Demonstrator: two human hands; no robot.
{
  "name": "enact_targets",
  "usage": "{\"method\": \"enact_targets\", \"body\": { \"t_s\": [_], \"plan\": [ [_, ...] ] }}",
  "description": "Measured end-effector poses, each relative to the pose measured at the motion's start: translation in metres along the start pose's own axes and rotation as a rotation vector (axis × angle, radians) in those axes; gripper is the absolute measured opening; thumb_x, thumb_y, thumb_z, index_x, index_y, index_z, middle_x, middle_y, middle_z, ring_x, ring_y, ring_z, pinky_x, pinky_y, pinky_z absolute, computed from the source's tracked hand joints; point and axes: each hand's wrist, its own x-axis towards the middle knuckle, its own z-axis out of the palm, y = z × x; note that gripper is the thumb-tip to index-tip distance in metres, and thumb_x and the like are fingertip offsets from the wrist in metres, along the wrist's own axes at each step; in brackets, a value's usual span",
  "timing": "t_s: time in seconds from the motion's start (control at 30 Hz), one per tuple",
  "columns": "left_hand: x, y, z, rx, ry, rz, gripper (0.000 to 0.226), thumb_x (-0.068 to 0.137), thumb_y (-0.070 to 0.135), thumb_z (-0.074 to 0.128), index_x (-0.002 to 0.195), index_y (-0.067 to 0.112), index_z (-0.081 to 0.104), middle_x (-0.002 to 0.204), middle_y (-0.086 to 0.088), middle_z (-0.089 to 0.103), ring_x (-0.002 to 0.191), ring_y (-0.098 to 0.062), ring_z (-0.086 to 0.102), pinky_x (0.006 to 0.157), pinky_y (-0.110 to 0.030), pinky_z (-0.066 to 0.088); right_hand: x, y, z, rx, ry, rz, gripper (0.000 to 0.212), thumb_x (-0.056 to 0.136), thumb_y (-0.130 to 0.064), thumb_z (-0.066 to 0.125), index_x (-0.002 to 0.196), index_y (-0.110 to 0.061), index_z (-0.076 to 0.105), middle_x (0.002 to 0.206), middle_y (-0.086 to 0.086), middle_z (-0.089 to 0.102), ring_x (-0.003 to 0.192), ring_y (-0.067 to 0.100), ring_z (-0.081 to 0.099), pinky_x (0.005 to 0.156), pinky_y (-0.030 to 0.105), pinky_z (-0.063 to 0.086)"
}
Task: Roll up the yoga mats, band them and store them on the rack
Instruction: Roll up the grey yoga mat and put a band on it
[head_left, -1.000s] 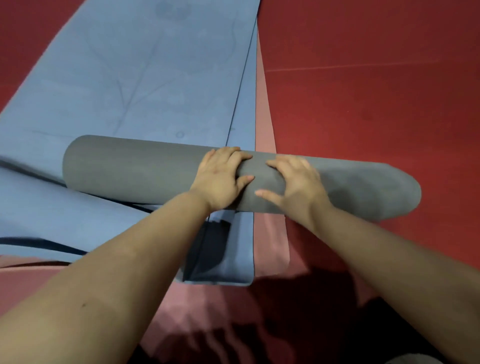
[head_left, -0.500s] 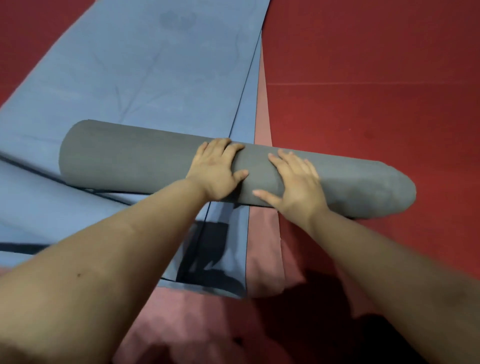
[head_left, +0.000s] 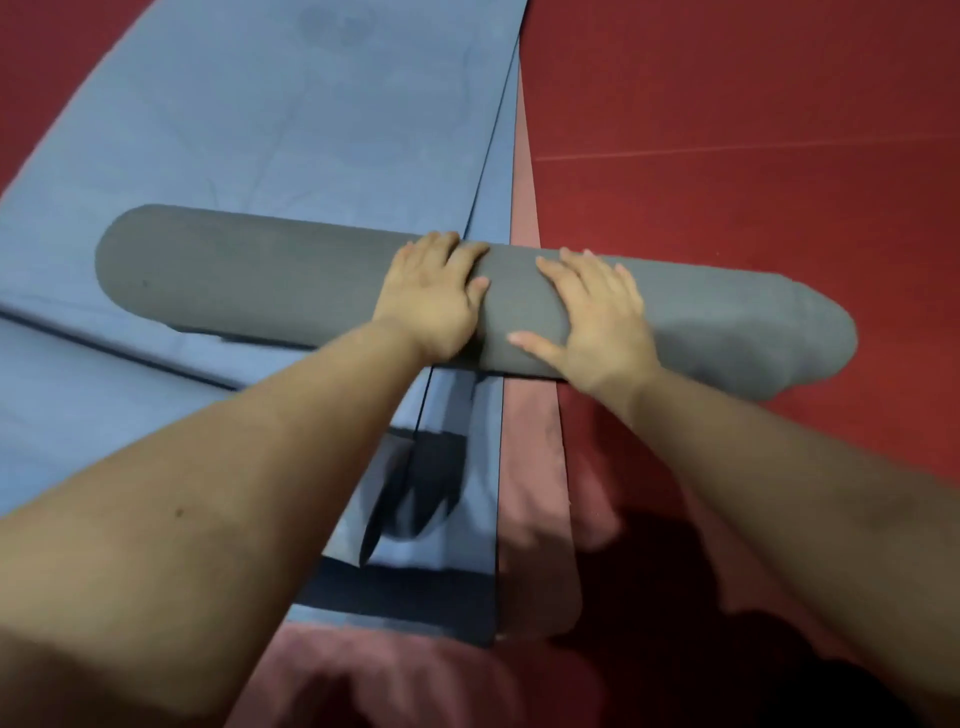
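On the flat blue foam yoga mats (head_left: 249, 130), the left hand (head_left: 431, 299) and right hand (head_left: 597, 317) press flat-fingered, gripping nothing, atop the thick grey rolled mat (head_left: 270, 280), seemingly keeping it tight.

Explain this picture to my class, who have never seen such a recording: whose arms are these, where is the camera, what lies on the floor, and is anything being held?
There is no machine here. The arms belong to a person wearing a camera on the head, so you look forward and down, as that person does. The left hand and right hand both rest side by side on top of a grey rolled mat. The fingers lie fairly straight across the roll, pressing on it rather than gripping it, so nothing is truly held. The roll lies crosswise over a blue mat spread flat, with more blue mat layers beneath and nearer the person. A pink mat shows at the blue one's right edge. Everything sits on a red floor. No band or rack is in view.
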Motion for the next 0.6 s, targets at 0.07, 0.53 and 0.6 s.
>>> {"method": "enact_targets", "body": {
  "t_s": [0.07, 0.53, 0.6],
  "plan": [
    [0.013, 0.003, -0.004, -0.013, -0.005, -0.032, 0.052, 0.095, 0.038, 0.034, 0.141, 0.016, 0.040, 0.147, -0.016, 0.034, 0.135, -0.030, 0.029, 0.113, -0.036, 0.014, 0.028, 0.008, -0.011, 0.042, -0.092, 0.022, 0.080, 0.076, -0.062, 0.062, 0.142, -0.022, 0.040, 0.146, 0.003, 0.040, 0.138, 0.024, 0.031, 0.115, 0.038, 0.015],
    [0.001, 0.039, -0.004, -0.228, 0.306, -0.269, 0.032, 0.090, 0.031, 0.057, 0.116, 0.012, 0.056, 0.121, -0.010, 0.054, 0.115, -0.028, 0.048, 0.094, -0.035, 0.032, 0.070, 0.027, -0.035, -0.070, -0.344, 0.024, 0.109, 0.063, -0.054, 0.079, 0.150, -0.029, 0.017, 0.155, 0.002, 0.023, 0.142, 0.021, 0.019, 0.116, 0.041, 0.013],
    [-0.015, 0.066, 0.005, -0.733, 0.315, -0.719, 0.028, 0.085, 0.037, 0.065, 0.095, 0.013, 0.053, 0.105, -0.006, 0.058, 0.102, -0.026, 0.054, 0.084, -0.031, 0.036, 0.080, 0.029, -0.040, -0.054, -0.365, 0.010, 0.110, 0.061, -0.054, 0.080, 0.149, -0.027, 0.022, 0.152, 0.001, 0.030, 0.140, 0.021, 0.026, 0.114, 0.040, 0.019]
  ]
}}
